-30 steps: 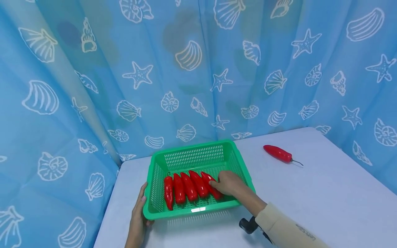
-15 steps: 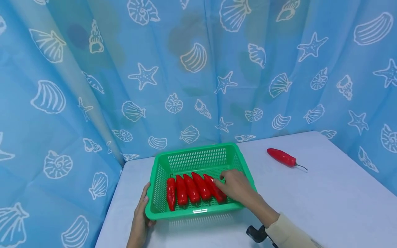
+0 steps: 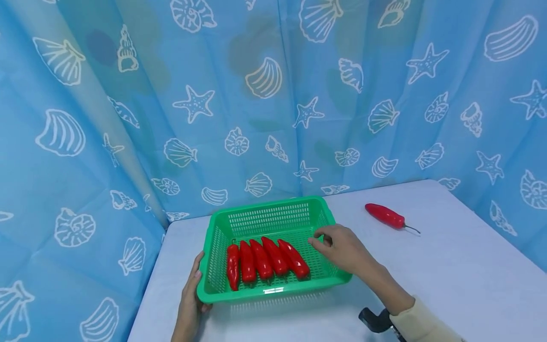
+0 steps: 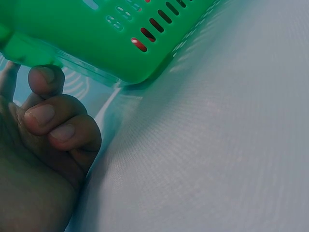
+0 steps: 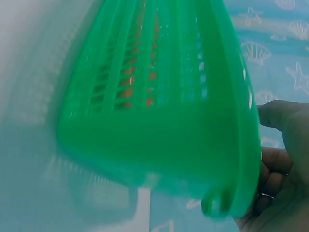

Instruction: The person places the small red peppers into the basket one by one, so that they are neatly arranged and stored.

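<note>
A green plastic basket point(image 3: 267, 205) with slotted walls sits on the table, and several long red peppers point(image 3: 273, 256) lie side by side inside it. The rightmost red pepper point(image 3: 294, 259) slants along the end of the row. At the basket's left rim, my left hand point(image 3: 188, 299) holds on, its fingers curled under the edge point(image 4: 53, 116). My right hand point(image 3: 344, 249) hovers over the basket's right side, thumb and fingers loosely bent with nothing between them. In the right wrist view this hand point(image 5: 285, 169) shows partly behind the rim.
Another red pepper point(image 3: 386, 216) with a long stem lies on the white tablecloth point(image 3: 431, 266), right of the basket. A blue curtain point(image 3: 265, 118) with white seashell prints hangs behind and to both sides. A black strapped device point(image 3: 376, 319) hangs at the right wrist.
My right hand has let go of the rightmost pepper and moved up and to the right, off the row. That pepper stays in the basket. The left hand keeps its place at the rim.
</note>
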The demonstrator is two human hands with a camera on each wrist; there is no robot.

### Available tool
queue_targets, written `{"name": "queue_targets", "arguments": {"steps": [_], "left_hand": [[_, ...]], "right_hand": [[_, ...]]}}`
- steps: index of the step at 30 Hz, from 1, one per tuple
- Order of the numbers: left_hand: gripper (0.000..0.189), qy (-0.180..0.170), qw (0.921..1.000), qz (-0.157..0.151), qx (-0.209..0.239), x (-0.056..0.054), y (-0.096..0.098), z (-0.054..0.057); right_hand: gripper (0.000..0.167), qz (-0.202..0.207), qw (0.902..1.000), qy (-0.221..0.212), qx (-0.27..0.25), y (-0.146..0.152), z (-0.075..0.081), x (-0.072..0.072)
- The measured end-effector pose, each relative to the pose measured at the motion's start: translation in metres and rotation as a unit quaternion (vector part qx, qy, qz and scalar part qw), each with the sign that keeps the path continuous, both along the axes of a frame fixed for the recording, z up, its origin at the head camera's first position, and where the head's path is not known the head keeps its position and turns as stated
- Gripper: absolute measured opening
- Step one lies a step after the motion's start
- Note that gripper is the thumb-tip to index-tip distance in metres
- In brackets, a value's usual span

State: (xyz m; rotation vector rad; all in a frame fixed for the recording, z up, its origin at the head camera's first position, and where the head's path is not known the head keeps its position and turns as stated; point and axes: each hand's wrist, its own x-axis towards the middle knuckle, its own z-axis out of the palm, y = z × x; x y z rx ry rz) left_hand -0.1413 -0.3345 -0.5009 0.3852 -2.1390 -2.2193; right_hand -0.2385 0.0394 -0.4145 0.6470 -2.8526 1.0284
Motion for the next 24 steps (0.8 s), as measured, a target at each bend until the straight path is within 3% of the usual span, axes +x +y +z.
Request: {"name": "queue_targets", "arguments": {"steps": [5,9,13,19,24], "left_hand": [[0.06,0.003,0.9998,0.019,0.004,0.012,-0.004,-0.006],[0.057,0.021,0.9995,0.025,0.002,0.013,-0.001,-0.01],[0.056,0.039,0.9989,0.023,-0.011,0.005,0.004,-0.013],[0.054,0.067,0.9975,-0.017,-0.019,-0.015,0.023,-0.021],[0.051,0.087,0.9955,-0.025,-0.029,-0.025,0.029,-0.022]], "right_hand": [[0.037,0.013,0.9998,-0.003,-0.013,0.015,-0.006,-0.008],[0.043,0.001,0.9996,-0.02,-0.018,0.032,-0.012,-0.011],[0.046,-0.012,0.9995,-0.028,-0.002,0.049,-0.016,-0.015],[0.053,-0.048,0.9978,-0.032,0.032,0.09,-0.023,-0.018],[0.055,-0.072,0.9958,-0.023,0.052,0.113,-0.029,-0.024]]}}
